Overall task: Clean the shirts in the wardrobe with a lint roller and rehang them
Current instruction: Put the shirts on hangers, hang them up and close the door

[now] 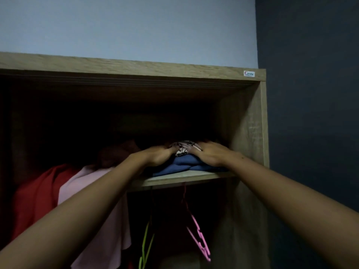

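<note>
Up on the wardrobe shelf [186,176], both hands press on a small patterned cloth [183,147] that tops a folded stack. The left hand [158,155] lies on the cloth's left side with its fingers curled over the edge, and the right hand [210,153] lies on the right side with fingers spread flat; each grip bears on the fabric, but whether either has truly closed on it I cannot tell, since the fingertips sink into shadow. Under the cloth sits one folded blue garment [186,166], resting on the shelf near its front edge. Left of the stack, one dark red bundle [118,154] sits deeper in the gloom. Below and to the left hang two garments side by side, one red [38,195] and one pale pink [97,210], partly covered by the left forearm. Beneath the shelf dangle two bare hangers, one green [146,247] and one pink [200,237], well apart from the hands. One small label [249,73] sits on the wardrobe's top board [136,68], near the right corner. No lint roller shows.
</note>
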A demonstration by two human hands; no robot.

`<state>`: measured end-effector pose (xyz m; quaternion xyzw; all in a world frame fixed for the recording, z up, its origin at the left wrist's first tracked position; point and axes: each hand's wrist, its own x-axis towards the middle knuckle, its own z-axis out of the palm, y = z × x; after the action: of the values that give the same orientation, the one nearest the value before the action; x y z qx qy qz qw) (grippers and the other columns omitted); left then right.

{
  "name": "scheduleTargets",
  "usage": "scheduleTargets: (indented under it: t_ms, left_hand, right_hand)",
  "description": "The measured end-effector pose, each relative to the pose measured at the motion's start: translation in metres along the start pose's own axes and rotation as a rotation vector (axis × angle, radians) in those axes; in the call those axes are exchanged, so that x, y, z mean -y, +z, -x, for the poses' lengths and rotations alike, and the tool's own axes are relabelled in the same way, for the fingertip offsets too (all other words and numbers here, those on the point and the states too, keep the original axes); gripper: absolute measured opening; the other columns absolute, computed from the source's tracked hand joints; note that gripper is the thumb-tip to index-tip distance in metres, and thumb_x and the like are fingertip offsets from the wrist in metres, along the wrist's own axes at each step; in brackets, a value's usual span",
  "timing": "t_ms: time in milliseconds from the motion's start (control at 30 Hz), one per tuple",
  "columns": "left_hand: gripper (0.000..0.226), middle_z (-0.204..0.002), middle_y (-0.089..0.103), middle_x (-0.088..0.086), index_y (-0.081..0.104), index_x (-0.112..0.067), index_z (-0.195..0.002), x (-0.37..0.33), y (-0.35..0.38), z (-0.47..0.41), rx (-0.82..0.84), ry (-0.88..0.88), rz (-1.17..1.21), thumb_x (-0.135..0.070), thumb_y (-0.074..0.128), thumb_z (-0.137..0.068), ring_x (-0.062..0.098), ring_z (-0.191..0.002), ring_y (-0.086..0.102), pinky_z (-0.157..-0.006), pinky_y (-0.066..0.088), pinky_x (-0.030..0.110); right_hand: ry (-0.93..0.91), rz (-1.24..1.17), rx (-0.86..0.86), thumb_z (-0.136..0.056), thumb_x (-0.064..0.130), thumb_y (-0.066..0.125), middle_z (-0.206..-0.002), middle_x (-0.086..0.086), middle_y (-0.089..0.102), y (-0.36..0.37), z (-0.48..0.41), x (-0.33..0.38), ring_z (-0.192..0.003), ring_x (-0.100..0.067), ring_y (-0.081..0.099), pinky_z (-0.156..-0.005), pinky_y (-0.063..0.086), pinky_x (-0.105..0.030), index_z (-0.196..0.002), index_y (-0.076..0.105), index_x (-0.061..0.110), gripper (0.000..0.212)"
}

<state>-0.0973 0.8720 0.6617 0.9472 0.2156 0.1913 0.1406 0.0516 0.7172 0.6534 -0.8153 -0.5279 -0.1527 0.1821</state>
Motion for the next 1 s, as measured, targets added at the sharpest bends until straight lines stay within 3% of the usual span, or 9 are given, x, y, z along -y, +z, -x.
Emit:
scheduleTargets:
  t_ms: [133,300,467,533,600,667,800,900,1000]
  left_hand:
    - [0.061,-0.14,0.057,0.011,0.054,-0.02,-0.138,0.004,-0.006,0.007,0.012,-0.007,-0.041,-0.061,0.03,-0.101,0.026,-0.114,0.056,-0.095,0.038,0.036]
    - [0.063,-0.149,0.049,0.014,0.051,-0.017,-0.144,0.037,-0.032,0.024,-0.134,-0.105,-0.239,-0.06,0.031,-0.101,0.032,-0.131,0.05,-0.105,0.039,0.036]
    - [0.09,-0.156,0.042,0.004,0.042,-0.034,-0.149,0.099,-0.048,0.035,-0.105,-0.394,-0.494,-0.087,0.034,-0.076,0.03,-0.137,0.046,-0.11,0.038,0.042]
    - [0.071,-0.15,0.048,0.003,0.053,-0.04,-0.137,0.134,-0.046,0.005,-0.048,-0.318,-0.473,-0.079,0.048,-0.078,0.02,-0.126,0.054,-0.105,0.042,0.034]
    - [0.044,-0.136,0.061,0.006,0.062,-0.03,-0.126,0.137,-0.043,-0.01,-0.025,-0.172,-0.293,-0.057,0.059,-0.091,0.014,-0.111,0.059,-0.099,0.047,0.029]
    - [0.062,-0.138,0.056,-0.002,0.058,-0.022,-0.133,0.11,-0.044,0.025,-0.095,-0.175,-0.236,-0.067,0.05,-0.092,0.018,-0.119,0.057,-0.106,0.045,0.034]
    - [0.033,-0.125,0.064,0.018,0.064,-0.006,-0.122,0.115,-0.042,0.057,-0.489,-0.309,-0.432,-0.026,0.05,-0.099,0.037,-0.112,0.062,-0.09,0.051,0.041]
    - [0.029,-0.103,0.067,0.025,0.068,-0.003,-0.097,0.091,-0.058,0.083,-0.722,-0.18,-0.289,-0.027,0.054,-0.093,0.045,-0.097,0.064,-0.077,0.051,0.042]
    - [0.03,-0.087,0.069,0.017,0.068,-0.01,-0.084,0.079,-0.068,0.116,-0.782,0.085,-0.236,-0.035,0.052,-0.086,0.04,-0.086,0.066,-0.068,0.051,0.041]
  right_hand:
    - [0.121,-0.021,0.023,-0.076,0.087,0.011,-0.144,-0.004,0.054,-0.004,-0.014,0.008,-0.126,-0.028,0.053,-0.107,0.04,-0.049,-0.138,0.049,0.038,0.088]
    - [0.076,0.17,-0.268,-0.094,0.044,0.043,-0.133,-0.013,0.056,-0.005,-0.005,0.043,-0.121,-0.035,0.051,-0.104,0.035,-0.057,-0.136,0.05,0.022,0.048]
    - [-0.102,0.117,-0.442,-0.092,0.038,0.048,-0.118,-0.009,0.058,0.011,0.005,0.084,-0.112,-0.03,0.051,-0.093,0.04,-0.046,-0.118,0.055,0.021,0.032]
    - [-0.134,0.123,-0.44,-0.092,0.038,0.048,-0.113,-0.007,0.058,0.021,0.005,0.097,-0.11,-0.029,0.051,-0.09,0.04,-0.044,-0.111,0.055,0.021,0.027]
    - [-0.146,0.135,-0.426,-0.093,0.039,0.048,-0.112,-0.005,0.059,0.03,0.004,0.108,-0.11,-0.028,0.051,-0.09,0.04,-0.043,-0.108,0.055,0.022,0.024]
    - [-0.134,0.113,-0.39,-0.093,0.039,0.047,-0.113,-0.004,0.059,0.037,0.004,0.116,-0.112,-0.027,0.051,-0.092,0.039,-0.044,-0.107,0.056,0.023,0.023]
    - [-0.114,0.055,-0.374,-0.094,0.039,0.047,-0.112,-0.004,0.06,0.045,0.006,0.123,-0.112,-0.028,0.051,-0.094,0.037,-0.046,-0.104,0.054,0.023,0.02]
    - [-0.108,-0.065,-0.441,-0.095,0.045,0.046,-0.102,-0.003,0.063,0.042,0.006,0.129,-0.102,-0.027,0.057,-0.087,0.041,-0.042,-0.095,0.054,0.023,0.023]
    - [-0.085,-0.331,-0.484,-0.096,0.052,0.045,-0.094,-0.006,0.066,0.031,0.001,0.141,-0.092,-0.029,0.063,-0.076,0.049,-0.038,-0.091,0.057,0.019,0.035]
